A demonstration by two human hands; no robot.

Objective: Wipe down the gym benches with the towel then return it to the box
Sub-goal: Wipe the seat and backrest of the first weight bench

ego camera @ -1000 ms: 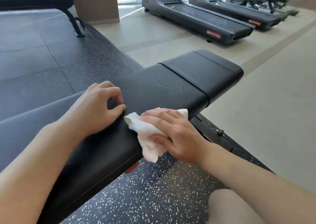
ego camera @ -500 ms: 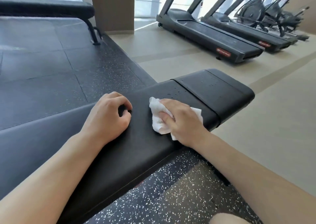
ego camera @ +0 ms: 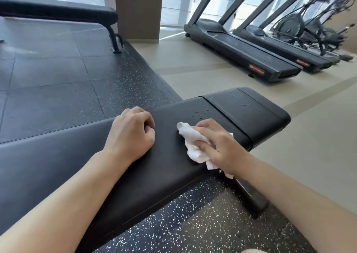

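Now the black padded bench (ego camera: 166,156) fills the middle of the view, running over speckled rubber flooring (ego camera: 193,223), with two treadmills (ego camera: 251,53) and a second bench (ego camera: 58,11) far behind. Left hand (ego camera: 131,135) rests on the pad, fingers curled into a loose fist, nothing in it. Right hand (ego camera: 222,148) is closed over the crumpled white towel (ego camera: 193,142), pressing it flat on the pad near the seam. Water droplets (ego camera: 199,114) sit just beyond the towel.
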